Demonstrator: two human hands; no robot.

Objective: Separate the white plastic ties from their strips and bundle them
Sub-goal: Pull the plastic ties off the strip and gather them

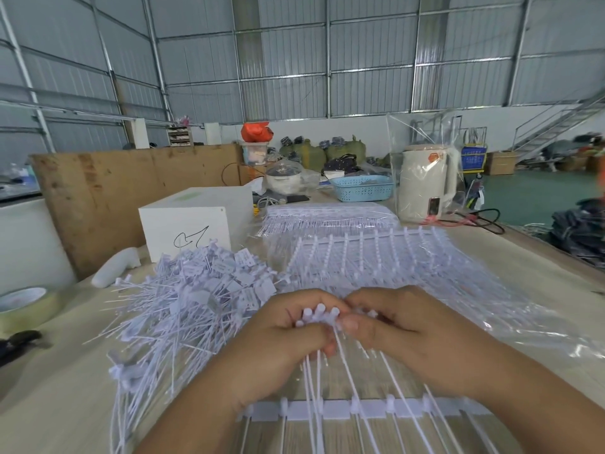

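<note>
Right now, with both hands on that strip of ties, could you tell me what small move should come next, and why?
Probably twist the pinched ties free: the left hand and right hand both grip tie heads on the strip, whose tails remain attached, and a loose pile lies to the left for them.

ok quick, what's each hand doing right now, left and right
Left hand: fingers curled round the heads of several white ties.
Right hand: pinching the same cluster of ties from the other side.
</note>
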